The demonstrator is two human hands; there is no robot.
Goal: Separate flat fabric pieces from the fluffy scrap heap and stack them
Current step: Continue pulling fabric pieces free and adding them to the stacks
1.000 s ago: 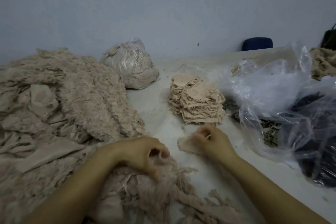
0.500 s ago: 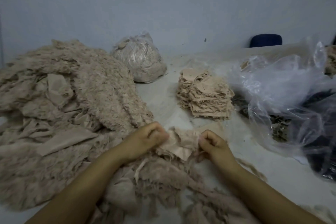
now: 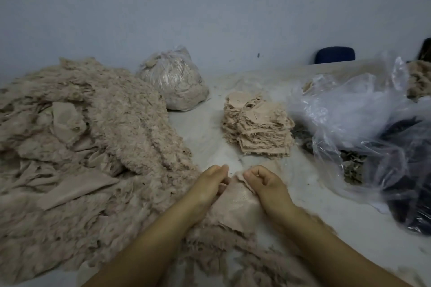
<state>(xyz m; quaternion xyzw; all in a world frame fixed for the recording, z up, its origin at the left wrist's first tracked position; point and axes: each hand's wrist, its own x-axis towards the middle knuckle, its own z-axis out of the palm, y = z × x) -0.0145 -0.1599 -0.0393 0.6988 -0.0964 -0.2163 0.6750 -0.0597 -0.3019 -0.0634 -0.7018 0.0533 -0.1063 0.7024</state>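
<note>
Two hands pinch one flat fabric piece point(image 3: 235, 202) at top edge: left hand point(image 3: 207, 184) on left corner, right hand point(image 3: 263, 182) on right. Piece near side of stack point(image 3: 256, 128), just right of fluffy scrap heap point(image 3: 93, 147), over bench point(image 3: 203, 128). Judged light, limp, frayed; best held by corners, kept spread.

The fluffy scrap heap point(image 3: 98, 147) runs off the left and bottom edges. The flat fabric piece point(image 3: 235, 205) is partly covered by both hands, so its outline cannot be traced. Fingertips of the left hand point(image 3: 207, 186) are blurred. The dark contents of the clear plastic bags point(image 3: 363, 128) are unreadable, and the bags are cut by the right edge.
</note>
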